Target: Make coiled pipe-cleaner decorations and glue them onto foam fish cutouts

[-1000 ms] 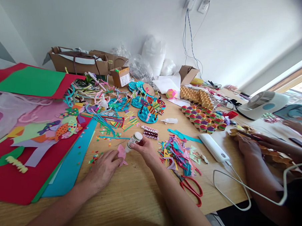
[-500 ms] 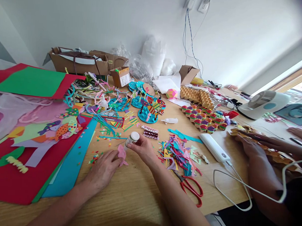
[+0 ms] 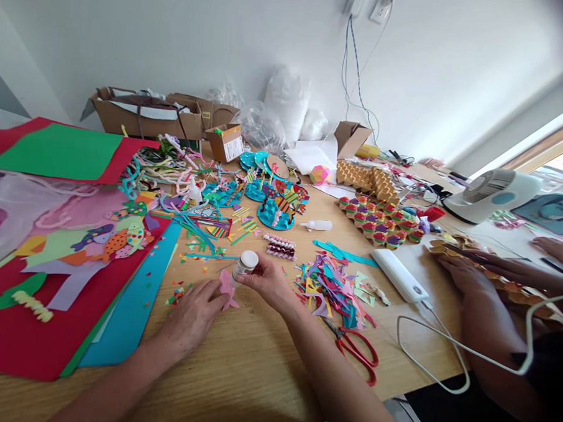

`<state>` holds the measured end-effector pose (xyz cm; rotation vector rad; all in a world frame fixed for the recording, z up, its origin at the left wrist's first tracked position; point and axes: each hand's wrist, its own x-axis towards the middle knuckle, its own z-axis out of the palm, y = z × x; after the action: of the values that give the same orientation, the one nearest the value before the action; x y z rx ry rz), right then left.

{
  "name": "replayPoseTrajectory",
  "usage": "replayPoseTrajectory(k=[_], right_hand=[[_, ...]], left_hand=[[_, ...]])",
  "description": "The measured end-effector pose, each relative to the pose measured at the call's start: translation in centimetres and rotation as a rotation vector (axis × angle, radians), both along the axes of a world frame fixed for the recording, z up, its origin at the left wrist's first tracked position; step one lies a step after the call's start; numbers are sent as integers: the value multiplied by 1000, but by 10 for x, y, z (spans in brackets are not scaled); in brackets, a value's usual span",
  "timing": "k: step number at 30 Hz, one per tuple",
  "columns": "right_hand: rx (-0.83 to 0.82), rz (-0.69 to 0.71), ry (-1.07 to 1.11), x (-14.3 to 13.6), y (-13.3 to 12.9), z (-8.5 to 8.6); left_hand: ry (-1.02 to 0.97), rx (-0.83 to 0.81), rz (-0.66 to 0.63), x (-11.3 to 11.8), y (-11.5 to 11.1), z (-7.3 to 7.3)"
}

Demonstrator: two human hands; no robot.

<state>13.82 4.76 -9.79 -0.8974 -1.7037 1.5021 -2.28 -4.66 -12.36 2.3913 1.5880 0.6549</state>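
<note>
My right hand (image 3: pixel 268 281) is closed round a small clear bottle with a white cap (image 3: pixel 248 262), standing upright or nearly so; I cannot tell if its base touches the table. Beside it is a pink paper cutout (image 3: pixel 227 286), shaped like a fish. The fingers of my left hand (image 3: pixel 195 310) are closed on its left edge, thumb side toward the bottle. Small coloured paper bits (image 3: pixel 178 293) lie just left of my left fingers. Two or three twisted pink and brown pipe-cleaner coils (image 3: pixel 280 247) sit beyond my right hand.
Red-handled scissors (image 3: pixel 357 354) and paper scraps (image 3: pixel 331 288) lie to the right, near a white power bank (image 3: pixel 400 276) with a looping cable. Coloured sheets (image 3: pixel 132 316) cover the left. A co-worker's hands (image 3: pixel 469 278) rest on egg-carton pieces at far right. A glue bottle (image 3: pixel 316 225) lies farther back.
The bottle in my right hand has shifted slightly down and left, closer to the pink cutout. My left hand stays almost still.
</note>
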Motion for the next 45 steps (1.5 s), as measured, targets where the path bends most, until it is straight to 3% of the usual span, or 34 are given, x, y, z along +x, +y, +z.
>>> replayPoseTrajectory(k=[17, 22, 27, 33, 39, 45], right_hand=[[-70, -4, 77, -5, 4, 4], [-48, 47, 61, -8, 3, 6], [-24, -10, 23, -8, 6, 7], [-18, 85, -11, -5, 3, 9], [15, 16, -35, -7, 7, 6], [-28, 39, 14, -3, 7, 5]], left_hand=[[19, 0, -10, 0, -1, 2], [4, 13, -6, -1, 0, -2], [2, 8, 3, -2, 1, -6], [-26, 5, 11, -2, 1, -7], [5, -21, -7, -1, 0, 0], [11, -7, 7, -2, 0, -5]])
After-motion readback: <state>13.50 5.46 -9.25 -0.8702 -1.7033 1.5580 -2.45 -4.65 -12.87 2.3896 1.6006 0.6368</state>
